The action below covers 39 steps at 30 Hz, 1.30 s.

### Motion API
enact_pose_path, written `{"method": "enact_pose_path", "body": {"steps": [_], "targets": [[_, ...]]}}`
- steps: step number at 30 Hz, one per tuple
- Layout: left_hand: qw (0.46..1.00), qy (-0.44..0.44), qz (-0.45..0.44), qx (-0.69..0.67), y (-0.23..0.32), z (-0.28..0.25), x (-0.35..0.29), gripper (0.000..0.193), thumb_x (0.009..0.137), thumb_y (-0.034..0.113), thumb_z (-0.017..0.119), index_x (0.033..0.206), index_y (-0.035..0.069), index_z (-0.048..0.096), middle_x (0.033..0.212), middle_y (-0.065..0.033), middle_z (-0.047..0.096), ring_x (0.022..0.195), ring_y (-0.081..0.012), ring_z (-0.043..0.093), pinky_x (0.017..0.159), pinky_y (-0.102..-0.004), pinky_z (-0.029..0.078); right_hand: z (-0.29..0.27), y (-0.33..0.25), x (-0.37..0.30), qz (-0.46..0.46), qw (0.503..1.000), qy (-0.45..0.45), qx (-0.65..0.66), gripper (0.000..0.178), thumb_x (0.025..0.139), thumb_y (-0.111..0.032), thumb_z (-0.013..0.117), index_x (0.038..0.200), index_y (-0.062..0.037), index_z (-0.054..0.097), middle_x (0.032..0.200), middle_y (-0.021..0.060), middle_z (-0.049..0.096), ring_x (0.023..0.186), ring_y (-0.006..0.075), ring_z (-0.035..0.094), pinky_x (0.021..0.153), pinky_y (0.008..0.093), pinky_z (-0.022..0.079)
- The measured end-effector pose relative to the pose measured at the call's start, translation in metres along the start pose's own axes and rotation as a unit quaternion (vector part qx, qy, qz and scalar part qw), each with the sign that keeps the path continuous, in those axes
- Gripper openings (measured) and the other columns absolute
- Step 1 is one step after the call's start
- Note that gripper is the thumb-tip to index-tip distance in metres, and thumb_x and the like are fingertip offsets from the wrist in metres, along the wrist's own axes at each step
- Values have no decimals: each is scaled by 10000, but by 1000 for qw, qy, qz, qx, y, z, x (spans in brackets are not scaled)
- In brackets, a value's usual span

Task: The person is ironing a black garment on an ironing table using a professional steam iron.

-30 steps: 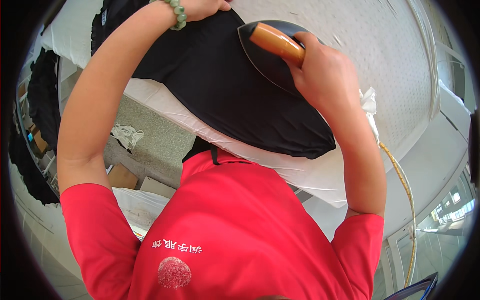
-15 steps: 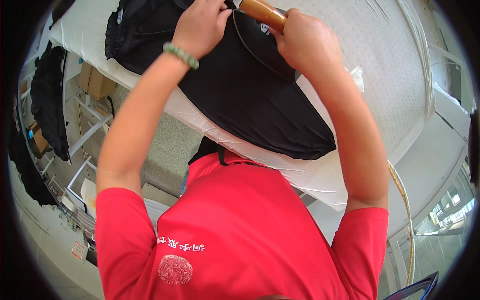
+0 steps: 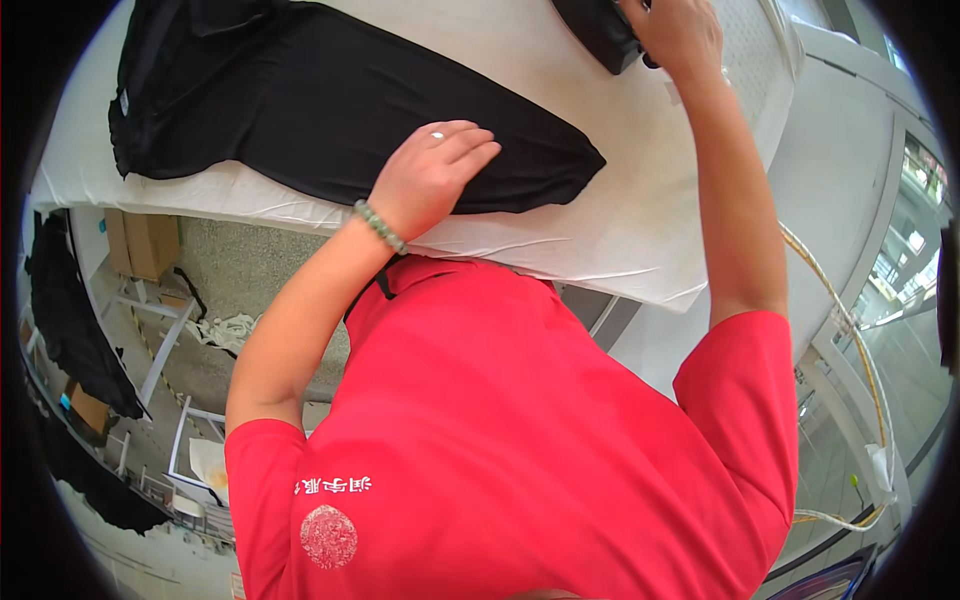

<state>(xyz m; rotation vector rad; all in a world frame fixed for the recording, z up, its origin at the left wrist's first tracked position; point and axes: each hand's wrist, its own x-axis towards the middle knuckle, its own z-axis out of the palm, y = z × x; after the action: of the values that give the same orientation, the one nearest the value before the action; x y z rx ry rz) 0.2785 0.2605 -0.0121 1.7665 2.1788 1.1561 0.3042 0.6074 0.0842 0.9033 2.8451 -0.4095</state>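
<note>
A black garment (image 3: 310,110) lies spread across the white padded table (image 3: 640,235), its gathered edge at the far left and a narrower end toward the right. My left hand (image 3: 430,178) lies on the garment near its front edge, fingers stretched out and holding nothing. It wears a ring, with a beaded bracelet at the wrist. At the top right, my right hand (image 3: 682,38) grips the iron (image 3: 598,32), whose dark body sits on the table apart from the cloth. The upper edge cuts off part of the iron, and my hand covers its handle.
A yellowish hose or cord (image 3: 850,310) hangs past the table's right side. Beyond the left end are black garments (image 3: 75,310) hanging, a cardboard box (image 3: 145,243) and a white metal frame (image 3: 160,345). A white cabinet-like surface (image 3: 835,150) stands at the right.
The iron has moved off the garment to the right, with my right hand on it. My left hand has come nearer and now lies flat on the cloth. The view has shifted.
</note>
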Motion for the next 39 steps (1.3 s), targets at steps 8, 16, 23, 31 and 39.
{"method": "enact_pose_path", "body": {"steps": [8,16,23,31,39], "targets": [[991,-74,106,33,5,50,44,297,858,80,653,1143,83,738,1212,-47,721,1179,-229,666,1011,-378,524,113,18,-213,147,959,-4,244,356,911,-251,819,1117,-2,669,983,59,684,876,150,646,778,330,536],[974,-173,74,128,28,38,49,551,836,199,731,1377,133,644,1500,-82,573,1365,-258,545,1135,-452,424,121,-2,-207,246,741,-53,623,364,963,-149,739,1269,-4,604,1046,66,665,828,140,660,715,284,543],[963,-200,5,180,62,44,44,748,802,260,796,1499,141,552,1610,-124,455,1469,-305,428,1205,-518,326,110,5,-226,131,878,-21,460,498,949,-188,749,1357,3,536,1032,99,683,745,188,680,691,326,564],[973,39,-222,56,101,-5,-49,370,875,110,779,1236,79,703,1256,-128,697,1101,-348,682,927,-427,561,99,12,-200,37,954,-18,297,481,917,-231,803,1298,3,626,1003,104,726,780,205,704,762,327,576],[608,272,-623,-410,138,27,-70,262,999,187,721,1133,-31,665,979,-122,735,760,-176,721,608,-271,552,119,23,-202,35,953,-98,285,418,899,-243,826,1182,19,666,837,65,715,766,150,675,736,322,552]]}}
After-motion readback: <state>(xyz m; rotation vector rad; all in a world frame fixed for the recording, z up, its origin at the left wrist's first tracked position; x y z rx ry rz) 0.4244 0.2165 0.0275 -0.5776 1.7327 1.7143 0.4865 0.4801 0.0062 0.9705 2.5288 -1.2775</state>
